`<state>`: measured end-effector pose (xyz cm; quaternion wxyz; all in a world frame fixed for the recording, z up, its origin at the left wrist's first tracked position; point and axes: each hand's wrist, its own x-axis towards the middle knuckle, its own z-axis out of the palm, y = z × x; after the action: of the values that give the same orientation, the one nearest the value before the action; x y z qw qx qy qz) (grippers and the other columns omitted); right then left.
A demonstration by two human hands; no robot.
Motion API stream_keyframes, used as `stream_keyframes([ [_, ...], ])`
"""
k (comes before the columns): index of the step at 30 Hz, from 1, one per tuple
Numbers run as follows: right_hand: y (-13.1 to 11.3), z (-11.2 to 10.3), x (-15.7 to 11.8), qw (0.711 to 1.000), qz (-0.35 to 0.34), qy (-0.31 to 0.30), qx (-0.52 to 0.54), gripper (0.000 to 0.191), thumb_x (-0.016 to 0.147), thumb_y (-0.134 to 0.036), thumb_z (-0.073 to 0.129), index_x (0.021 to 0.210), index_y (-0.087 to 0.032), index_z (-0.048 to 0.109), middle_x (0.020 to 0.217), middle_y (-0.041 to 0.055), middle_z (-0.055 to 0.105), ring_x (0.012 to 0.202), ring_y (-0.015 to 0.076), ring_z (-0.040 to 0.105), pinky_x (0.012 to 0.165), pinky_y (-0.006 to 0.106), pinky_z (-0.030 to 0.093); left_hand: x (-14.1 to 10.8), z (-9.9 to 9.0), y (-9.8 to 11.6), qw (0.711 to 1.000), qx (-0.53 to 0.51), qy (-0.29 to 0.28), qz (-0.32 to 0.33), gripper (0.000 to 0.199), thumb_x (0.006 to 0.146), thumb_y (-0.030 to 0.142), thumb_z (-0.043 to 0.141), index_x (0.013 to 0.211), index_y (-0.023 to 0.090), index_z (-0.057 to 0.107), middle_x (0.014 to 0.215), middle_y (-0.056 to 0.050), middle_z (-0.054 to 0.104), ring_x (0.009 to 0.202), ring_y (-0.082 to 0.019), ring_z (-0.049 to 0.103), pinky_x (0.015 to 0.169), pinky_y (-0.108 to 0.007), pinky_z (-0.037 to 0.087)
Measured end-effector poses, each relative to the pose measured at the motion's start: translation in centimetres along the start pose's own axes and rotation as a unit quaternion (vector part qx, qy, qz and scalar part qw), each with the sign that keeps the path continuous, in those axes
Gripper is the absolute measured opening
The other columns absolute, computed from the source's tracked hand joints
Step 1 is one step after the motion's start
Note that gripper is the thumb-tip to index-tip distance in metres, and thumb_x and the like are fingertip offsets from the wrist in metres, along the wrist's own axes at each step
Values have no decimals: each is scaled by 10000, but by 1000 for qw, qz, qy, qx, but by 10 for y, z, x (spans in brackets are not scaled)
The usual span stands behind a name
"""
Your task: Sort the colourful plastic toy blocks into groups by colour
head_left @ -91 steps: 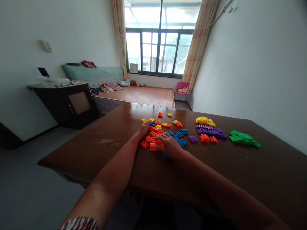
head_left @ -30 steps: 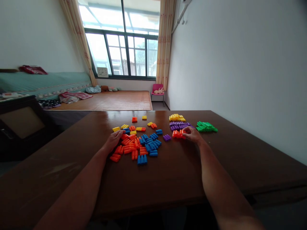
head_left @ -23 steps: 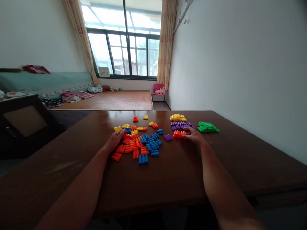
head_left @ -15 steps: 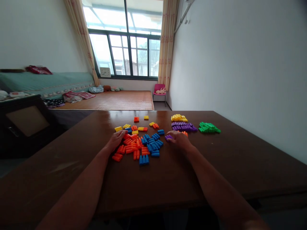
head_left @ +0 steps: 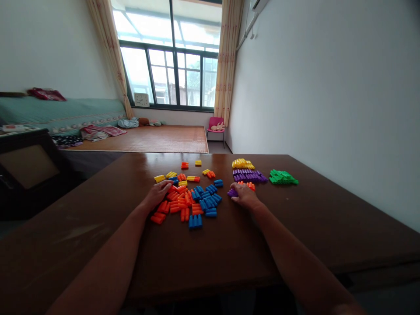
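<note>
My right hand [head_left: 244,196] is closed around a small purple plastic block [head_left: 232,192] made of joined tubes, low over the table. Right behind its fingers is a row of orange blocks [head_left: 251,186], partly hidden by the hand. On the left, my left hand [head_left: 158,193] lies at the edge of a loose pile of orange blocks [head_left: 179,203], its fingers stretched out and touching the nearest ones. Blue blocks [head_left: 210,201] lie heaped against the orange pile's right side. Several yellow blocks [head_left: 159,178] are scattered behind the pile.
Beyond my right hand, purple blocks [head_left: 249,176] are lined up in rows. A yellow group [head_left: 243,164] sits behind them, and a green group [head_left: 282,176] stands to the right. The brown table [head_left: 210,253] ends before a bed [head_left: 164,138] and a pink chair [head_left: 216,123].
My right hand has moved slightly right with the purple block, nearer the orange row. The left hand stays at the pile. The whole view has shifted a little.
</note>
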<state>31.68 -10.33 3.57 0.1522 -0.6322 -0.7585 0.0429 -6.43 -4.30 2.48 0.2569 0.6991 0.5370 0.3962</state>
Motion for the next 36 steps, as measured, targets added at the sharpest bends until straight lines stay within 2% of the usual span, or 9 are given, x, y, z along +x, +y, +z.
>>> stream_keyframes([
  [5, -4, 4, 1, 995, -67, -4, 79, 332, 671, -175, 676, 996, -195, 615, 1025, 64, 639, 954, 190, 566, 835, 305, 432, -2, 0, 3, 1000, -6, 4, -2, 596, 751, 587, 495, 1075, 130, 697, 1075, -95, 709, 1003, -278, 636, 922, -379, 473],
  [8, 8, -4, 10, 985, -83, 44, 143, 317, 672, -170, 658, 986, -199, 629, 1017, 54, 639, 924, 176, 589, 830, 304, 461, -4, -1, 5, 1000, -11, 10, -4, 568, 748, 569, 508, 1059, 136, 703, 1053, -82, 716, 984, -266, 640, 892, -354, 485],
  [13, 79, -34, 43, 954, 103, 190, 206, 261, 729, -246, 636, 980, -174, 632, 999, 69, 670, 832, 163, 633, 743, 284, 507, -1, 1, 1, 1000, -11, 15, 5, 537, 752, 544, 508, 1037, 135, 708, 980, -70, 725, 892, -244, 649, 829, -339, 495],
  [16, 121, -42, 62, 936, 225, 204, 180, 215, 732, -247, 640, 925, -154, 632, 925, 76, 693, 734, 153, 638, 660, 262, 509, 1, 3, -5, 1000, -10, 15, 6, 518, 747, 535, 523, 1026, 141, 711, 923, -59, 724, 854, -236, 643, 788, -329, 491],
  [21, 139, -33, 79, 965, 201, 150, 80, 188, 734, -269, 652, 890, -166, 650, 858, 56, 700, 712, 146, 634, 654, 243, 492, 3, 6, -16, 1000, -29, 9, -3, 522, 752, 526, 535, 1062, 141, 701, 885, -52, 713, 840, -230, 635, 753, -314, 483],
  [25, 132, -28, 83, 972, 198, 127, -2, 193, 761, -316, 643, 891, -174, 670, 882, 69, 699, 780, 168, 634, 731, 264, 484, 3, 7, -18, 1000, -13, 6, 0, 531, 785, 521, 499, 1096, 134, 688, 920, -60, 710, 828, -220, 635, 756, -311, 480],
  [29, 103, -28, 88, 970, 167, 173, -43, 201, 820, -315, 577, 908, -167, 680, 955, 110, 693, 908, 218, 619, 858, 335, 460, 3, 7, -15, 1000, -6, 3, 10, 519, 796, 510, 489, 1080, 128, 694, 978, -78, 714, 875, -235, 640, 799, -326, 482],
  [32, 55, -21, 90, 981, 42, 188, -6, 214, 840, -267, 542, 974, -167, 675, 1009, 107, 683, 980, 228, 597, 918, 364, 435, 4, 7, -15, 1000, -5, 8, 8, 501, 789, 510, 499, 1052, 138, 706, 976, -83, 720, 888, -248, 644, 815, -341, 482],
  [36, -16, 1, 83, 987, -131, 42, 81, 248, 825, -213, 573, 1051, -209, 674, 1074, 63, 673, 922, 181, 625, 887, 314, 461, 5, 9, -20, 1000, -8, 13, 10, 490, 793, 507, 497, 1056, 150, 705, 973, -73, 723, 897, -246, 648, 821, -341, 486],
])
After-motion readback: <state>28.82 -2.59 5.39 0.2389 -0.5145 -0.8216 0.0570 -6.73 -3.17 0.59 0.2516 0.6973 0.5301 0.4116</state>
